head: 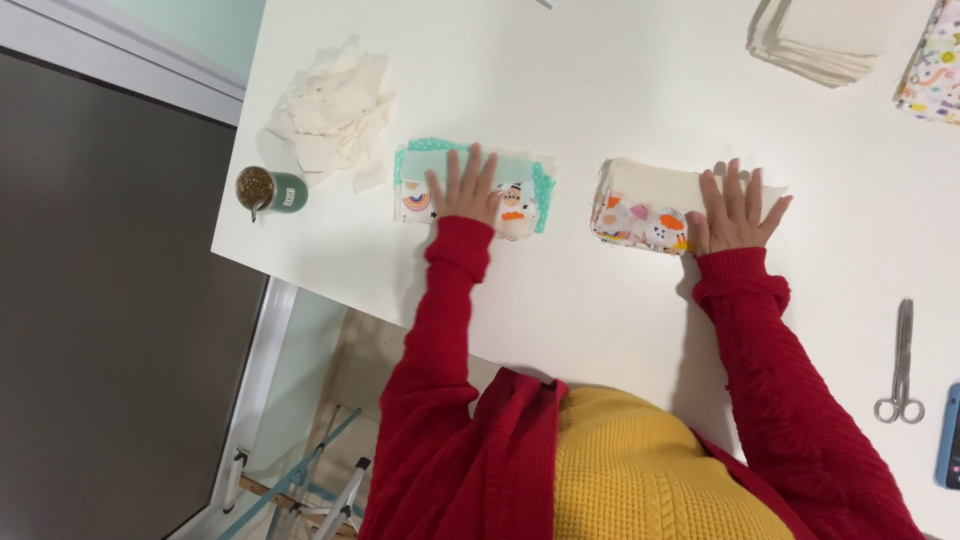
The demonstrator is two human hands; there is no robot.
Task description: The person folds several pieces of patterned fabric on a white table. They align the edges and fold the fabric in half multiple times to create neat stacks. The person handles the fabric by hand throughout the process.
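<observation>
My left hand lies flat, fingers spread, on a small stack of fabric pieces with teal and printed rainbow layers. My right hand rests flat with fingers apart on the right end of a second stack, cream fabric over a colourful print. Both stacks sit on the white table. Neither hand grips anything. Red sleeves cover both arms.
A loose pile of cream fabric scraps lies at the left, a small green jar beside it near the table edge. A stack of cream cloth and printed fabric sit far right. Scissors and a blue device lie at the right.
</observation>
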